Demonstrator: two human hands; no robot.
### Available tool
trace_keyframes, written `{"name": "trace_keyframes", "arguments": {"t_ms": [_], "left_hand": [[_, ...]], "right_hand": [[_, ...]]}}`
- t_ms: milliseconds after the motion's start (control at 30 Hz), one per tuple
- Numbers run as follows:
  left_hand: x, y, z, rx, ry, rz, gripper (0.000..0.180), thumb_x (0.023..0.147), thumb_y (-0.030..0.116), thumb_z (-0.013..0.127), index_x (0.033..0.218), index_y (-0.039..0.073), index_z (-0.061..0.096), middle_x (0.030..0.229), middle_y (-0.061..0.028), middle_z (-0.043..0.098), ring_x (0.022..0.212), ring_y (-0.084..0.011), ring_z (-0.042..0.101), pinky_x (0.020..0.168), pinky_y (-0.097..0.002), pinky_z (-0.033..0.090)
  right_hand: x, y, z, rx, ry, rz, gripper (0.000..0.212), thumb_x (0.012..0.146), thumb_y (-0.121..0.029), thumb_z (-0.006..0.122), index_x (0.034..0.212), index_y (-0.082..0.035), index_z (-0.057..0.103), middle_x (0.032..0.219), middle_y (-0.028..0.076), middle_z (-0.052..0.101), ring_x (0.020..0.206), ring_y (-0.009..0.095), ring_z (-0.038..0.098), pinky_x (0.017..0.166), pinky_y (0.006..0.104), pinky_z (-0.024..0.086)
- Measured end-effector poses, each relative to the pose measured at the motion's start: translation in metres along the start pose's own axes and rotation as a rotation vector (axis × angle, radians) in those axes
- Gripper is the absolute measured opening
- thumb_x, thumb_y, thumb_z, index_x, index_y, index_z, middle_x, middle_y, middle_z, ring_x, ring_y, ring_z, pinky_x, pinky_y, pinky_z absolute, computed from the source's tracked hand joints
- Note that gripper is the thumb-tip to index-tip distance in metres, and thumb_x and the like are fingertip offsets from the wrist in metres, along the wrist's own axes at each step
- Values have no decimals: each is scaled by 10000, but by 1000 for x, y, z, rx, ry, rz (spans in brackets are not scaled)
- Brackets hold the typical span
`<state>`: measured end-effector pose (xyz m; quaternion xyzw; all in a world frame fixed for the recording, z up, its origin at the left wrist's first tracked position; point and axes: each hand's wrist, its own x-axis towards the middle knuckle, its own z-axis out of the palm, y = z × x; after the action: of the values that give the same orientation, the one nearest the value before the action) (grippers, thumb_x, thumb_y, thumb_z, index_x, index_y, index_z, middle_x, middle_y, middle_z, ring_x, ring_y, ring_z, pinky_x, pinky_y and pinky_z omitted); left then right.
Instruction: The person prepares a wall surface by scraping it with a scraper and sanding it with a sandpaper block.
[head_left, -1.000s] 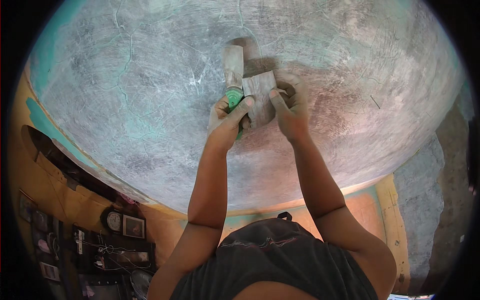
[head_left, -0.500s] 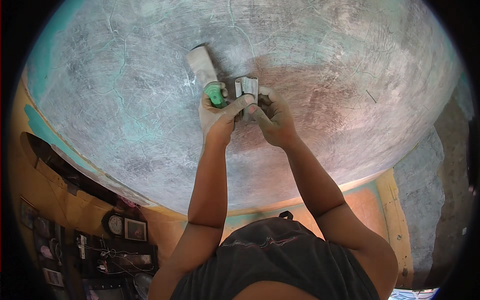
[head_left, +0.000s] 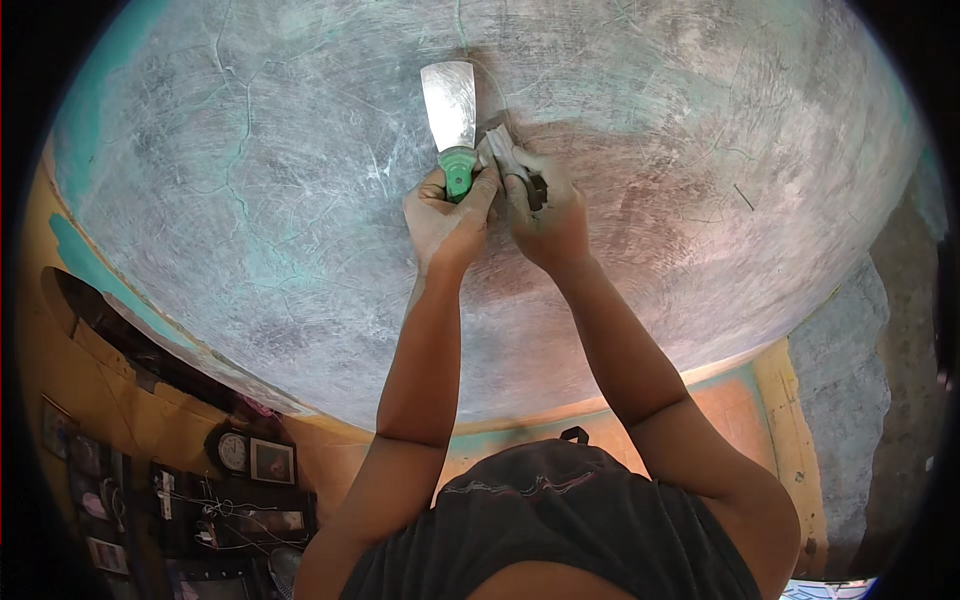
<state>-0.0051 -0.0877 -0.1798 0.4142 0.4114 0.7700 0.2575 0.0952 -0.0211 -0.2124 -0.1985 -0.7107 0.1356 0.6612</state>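
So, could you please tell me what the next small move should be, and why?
Perhaps the right hand should press the folded sheet against the scuffed surface: it grips the sheet in a narrow fold, while the left hand is holding the green-handled scraper.

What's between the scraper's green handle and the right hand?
In the head view: the left thumb and the folded grey sheet, which the right hand grips.

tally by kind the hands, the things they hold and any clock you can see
hands: 2 (left hand, right hand)
scraper: 1, green handle
folded sheet: 1
clock: 1
total: 5
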Motion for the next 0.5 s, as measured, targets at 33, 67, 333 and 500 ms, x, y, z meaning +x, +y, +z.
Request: {"name": "trace_keyframes", "arguments": {"t_ms": [33, 67, 333, 500], "left_hand": [[1, 1, 1, -3, 3, -32, 30, 845, -21, 712, 861, -26, 688, 763, -13, 649, 663, -49, 560, 579, -212, 462], [3, -3, 1, -3, 2, -31, 30, 845, -21, 712, 861, -26, 688, 763, -13, 649, 663, -49, 560, 579, -212, 462], [7, -7, 5, -24, 56, 30, 46, 848, -6, 726, 835, -14, 683, 744, -11, 643, 624, -42, 542, 544, -199, 430], [9, -11, 1, 58, -4, 75, 49, 861, 11, 716, 831, -20, 692, 711, -5, 637, 601, -32, 520, 523, -204, 408]], "right_hand": [[1, 4, 2, -21, 4, -22, 255, 880, -38, 663, 1129, -13, 611, 968, 174, 687, 827, 230, 698, 725, 312, 550], [1, 6, 3, -41, 7, -44, 230, 870, -46, 684, 1093, -16, 637, 932, 179, 700, 806, 247, 713, 701, 320, 562], [1, 21, 5, 6, 42, -114, 262, 821, -49, 728, 1071, -43, 649, 942, 165, 714, 812, 270, 720, 668, 326, 577], [6, 26, 3, -73, 60, -180, 307, 807, -23, 754, 1095, -28, 648, 956, 158, 719, 817, 221, 727, 656, 296, 583]]}}
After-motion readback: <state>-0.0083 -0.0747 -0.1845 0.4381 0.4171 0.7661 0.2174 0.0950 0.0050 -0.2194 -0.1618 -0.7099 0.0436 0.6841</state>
